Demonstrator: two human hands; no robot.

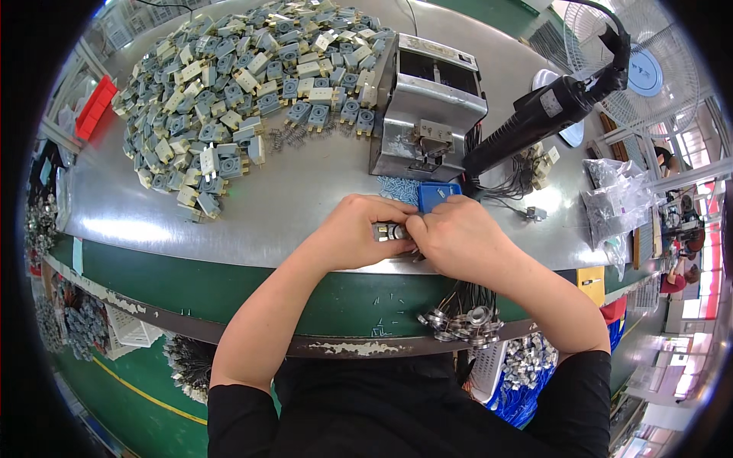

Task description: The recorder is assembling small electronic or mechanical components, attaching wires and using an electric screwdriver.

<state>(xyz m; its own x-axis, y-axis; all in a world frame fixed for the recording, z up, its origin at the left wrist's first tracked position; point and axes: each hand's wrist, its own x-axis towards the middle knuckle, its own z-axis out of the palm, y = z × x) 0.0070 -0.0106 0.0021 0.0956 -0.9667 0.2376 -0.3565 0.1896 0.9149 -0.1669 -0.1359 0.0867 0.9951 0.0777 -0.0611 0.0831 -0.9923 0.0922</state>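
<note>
My left hand (355,235) is closed round a small part with a silvery round end (391,232), which shows between thumb and forefinger. Its far side is hidden by the fingers. Right against it, my right hand (454,235) has its thumb and fingers pinched together. Whatever that pinch holds is covered by the knuckles. Both hands are low over the metal tabletop's near edge. Just beyond them are a blue tray (437,195) with a few small pieces in it and a heap of small bluish screws (398,188).
A large pile of grey and cream plastic housings (252,84) fills the back left, with loose springs (290,137) beside it. A metal machine (427,107) and a black cylindrical tool (534,122) stand behind the hands. Wired round metal parts (466,324) lie at the front edge.
</note>
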